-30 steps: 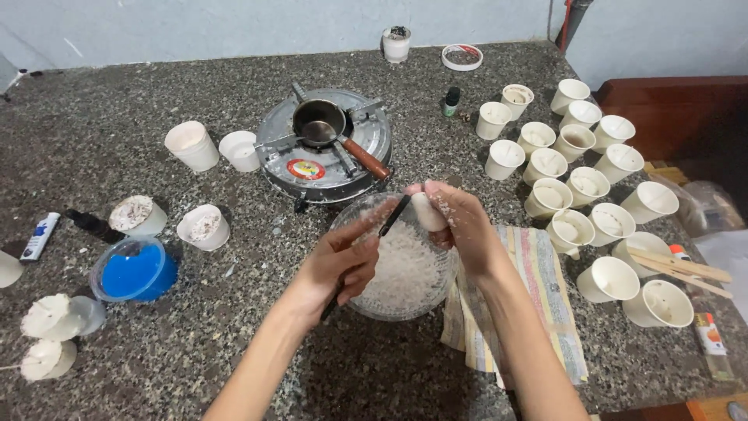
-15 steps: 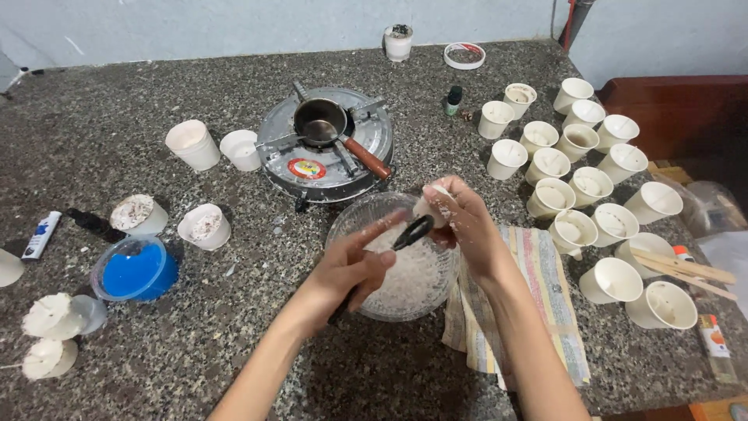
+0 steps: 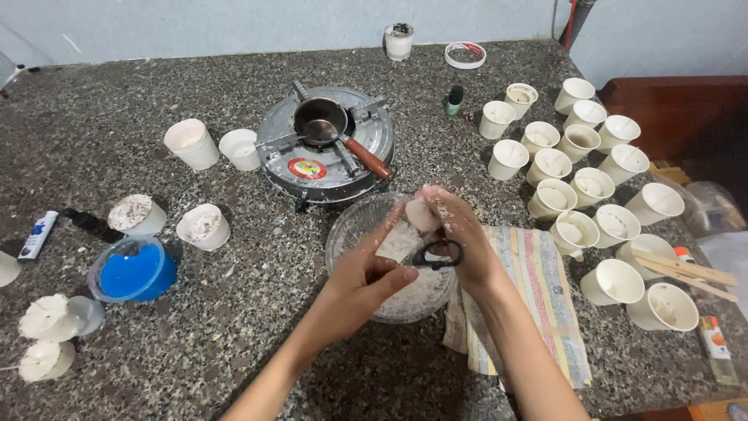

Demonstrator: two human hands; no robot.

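The white lump [image 3: 423,214], waxy and rounded, sits over the far rim of the clear glass bowl [image 3: 351,226] at the counter's [image 3: 117,101] middle, pinched in the right hand [image 3: 460,238]; how much of it lies behind the fingers cannot be made out.

From the left: a lighter [image 3: 37,235] lies near the edge, two white discs [image 3: 39,339] with thin wicks are partly cut off near the corner, and a blue lid [image 3: 132,271] rests on a clear tub. Two paper cups [image 3: 170,221] with crusted white filling stand beside it, two cleaner ones [image 3: 214,145] farther off. A round metal stove [image 3: 323,156] carries a small dark pot [image 3: 319,121] with a wooden handle.

The left hand [image 3: 366,284] is closed round something over the bowl, its fingers curled; what it grips is hidden. The bowl holds white flakes, grainy and heaped. A black scissor loop [image 3: 438,254] shows between the hands, the blades out of sight. The right hand's fingers are clamped on the lump.

A striped cloth [image 3: 538,288] lies under the right forearm. Many white paper cups [image 3: 576,179] crowd the right, with wooden sticks [image 3: 686,267] laid across two.
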